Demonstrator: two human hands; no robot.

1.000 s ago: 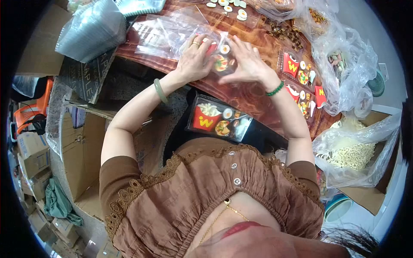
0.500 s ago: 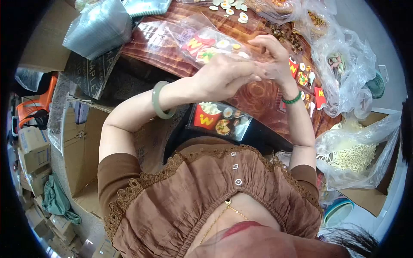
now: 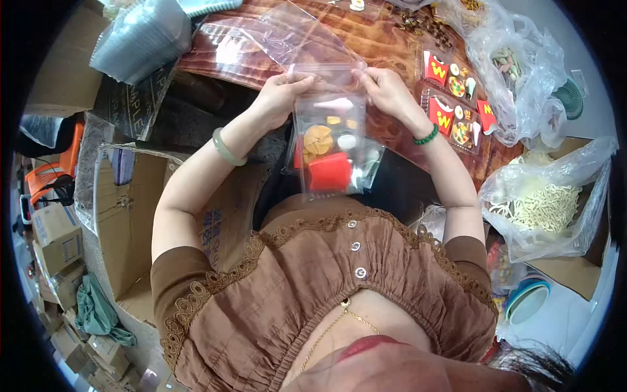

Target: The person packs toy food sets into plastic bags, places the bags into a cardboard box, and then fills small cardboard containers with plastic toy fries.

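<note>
A clear zip bag hangs in front of my body, its top strip stretched between both hands. Inside are a red piece, a round orange piece, small yellow pieces and white pieces. My left hand pinches the strip's left end, and my right hand pinches its right end. Behind and below this bag, another filled packet is partly hidden. An empty-looking clear bag lies on the wooden table beyond my left hand.
Filled packets lie right of my right hand, near a loose red piece. Stacked clear trays stand at upper left. Plastic bags line the right side, above a box holding a bag of pale strands. An open carton is at left.
My hands have moved apart and come closer to my body. The filled bag now hangs between them with its back showing, over the packet below.
</note>
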